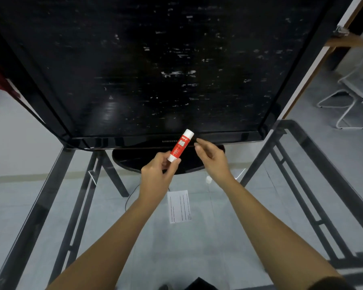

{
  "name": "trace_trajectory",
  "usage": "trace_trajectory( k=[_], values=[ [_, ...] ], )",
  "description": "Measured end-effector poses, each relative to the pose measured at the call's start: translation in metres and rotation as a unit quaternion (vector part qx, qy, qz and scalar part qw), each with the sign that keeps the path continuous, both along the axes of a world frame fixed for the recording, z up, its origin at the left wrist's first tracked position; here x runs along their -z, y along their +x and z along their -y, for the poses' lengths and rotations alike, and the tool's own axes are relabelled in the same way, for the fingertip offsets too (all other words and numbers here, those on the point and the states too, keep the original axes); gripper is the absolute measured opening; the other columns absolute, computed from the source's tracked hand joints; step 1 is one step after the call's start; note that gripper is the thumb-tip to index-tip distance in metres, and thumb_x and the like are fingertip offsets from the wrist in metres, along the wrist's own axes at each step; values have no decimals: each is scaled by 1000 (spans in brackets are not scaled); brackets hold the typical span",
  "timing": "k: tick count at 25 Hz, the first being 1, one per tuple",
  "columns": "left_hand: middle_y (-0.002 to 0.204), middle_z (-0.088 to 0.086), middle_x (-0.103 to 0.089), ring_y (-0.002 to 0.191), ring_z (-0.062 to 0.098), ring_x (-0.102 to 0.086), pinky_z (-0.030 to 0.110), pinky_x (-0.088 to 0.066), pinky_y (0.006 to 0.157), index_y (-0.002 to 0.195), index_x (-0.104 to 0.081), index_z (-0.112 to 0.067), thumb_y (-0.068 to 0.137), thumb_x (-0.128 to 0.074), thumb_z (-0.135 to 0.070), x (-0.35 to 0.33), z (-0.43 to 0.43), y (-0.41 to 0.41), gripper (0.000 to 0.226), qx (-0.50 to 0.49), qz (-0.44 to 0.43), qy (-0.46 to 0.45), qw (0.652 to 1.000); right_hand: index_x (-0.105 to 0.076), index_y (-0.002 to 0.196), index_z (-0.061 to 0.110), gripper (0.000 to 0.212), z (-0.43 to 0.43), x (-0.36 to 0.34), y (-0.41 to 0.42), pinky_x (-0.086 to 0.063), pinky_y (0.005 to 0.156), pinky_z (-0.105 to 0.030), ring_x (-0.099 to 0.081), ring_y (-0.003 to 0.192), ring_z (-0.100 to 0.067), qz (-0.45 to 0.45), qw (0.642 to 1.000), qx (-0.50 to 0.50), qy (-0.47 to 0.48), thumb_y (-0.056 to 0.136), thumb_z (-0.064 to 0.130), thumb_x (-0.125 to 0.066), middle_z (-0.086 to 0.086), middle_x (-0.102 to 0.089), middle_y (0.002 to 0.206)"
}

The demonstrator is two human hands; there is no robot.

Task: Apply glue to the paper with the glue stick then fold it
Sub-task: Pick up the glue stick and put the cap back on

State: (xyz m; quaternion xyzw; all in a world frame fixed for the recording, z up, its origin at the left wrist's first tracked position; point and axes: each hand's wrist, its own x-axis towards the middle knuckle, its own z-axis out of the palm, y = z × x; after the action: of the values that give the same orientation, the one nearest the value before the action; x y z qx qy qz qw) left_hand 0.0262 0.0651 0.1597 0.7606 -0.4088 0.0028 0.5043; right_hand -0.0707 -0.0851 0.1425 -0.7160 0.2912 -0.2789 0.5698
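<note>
My left hand (156,174) grips the lower end of a red and white glue stick (180,145), which tilts up and to the right in front of the monitor's lower bezel. The stick's top end is white. My right hand (211,159) hovers just right of the stick with its fingers apart, not touching it. A small white piece of paper (179,206) with dark printed lines lies flat on the glass tabletop below and between my wrists. A small white object (208,180), possibly the cap, rests on the glass under my right wrist.
A large black monitor (147,65) on a round base (134,162) fills the far half of the glass table (260,206). The table's black metal frame (314,206) shows through the glass. White wire chairs (352,97) stand on the floor at right.
</note>
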Motion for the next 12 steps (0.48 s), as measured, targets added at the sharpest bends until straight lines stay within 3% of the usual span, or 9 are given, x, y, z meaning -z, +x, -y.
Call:
trace_trajectory(
  k=[2, 5, 9, 12],
  values=[
    [94, -5, -64, 76, -3, -57, -1, -42, 63, 108, -59, -9, 83, -65, -30, 12, -4, -1, 33, -6, -26, 10, 1000, -52, 129, 20, 43, 4, 26, -7, -43, 86, -9, -54, 114, -6, -47, 998, 40, -17, 89, 35, -58, 5, -60, 123],
    [95, 0, -67, 75, -1, -59, -1, -42, 60, 107, -60, -7, 82, -67, -27, 30, -9, -4, 33, -10, -28, 38, 999, -50, 131, 14, 46, 14, 64, -18, -37, 97, -21, -49, 122, -18, -156, 982, 80, -76, 90, 34, -58, -7, -54, 133],
    [98, 9, -70, 78, 4, -59, 0, -41, 60, 104, -62, -4, 80, -68, -23, 53, -12, -6, 31, -3, -18, 76, 997, -41, 138, 11, 54, 26, 105, -29, -32, 106, -32, -43, 129, -26, -298, 943, 43, -145, 91, 33, -56, -12, -44, 143],
    [96, 9, -71, 78, 5, -61, 0, -41, 62, 102, -62, -3, 79, -68, -22, 66, -16, -6, 30, 7, -17, 92, 996, -25, 146, 19, 61, 31, 124, -30, -37, 105, -38, -54, 118, -27, -384, 909, -17, -162, 93, 31, -53, -6, -21, 155]
  ],
)
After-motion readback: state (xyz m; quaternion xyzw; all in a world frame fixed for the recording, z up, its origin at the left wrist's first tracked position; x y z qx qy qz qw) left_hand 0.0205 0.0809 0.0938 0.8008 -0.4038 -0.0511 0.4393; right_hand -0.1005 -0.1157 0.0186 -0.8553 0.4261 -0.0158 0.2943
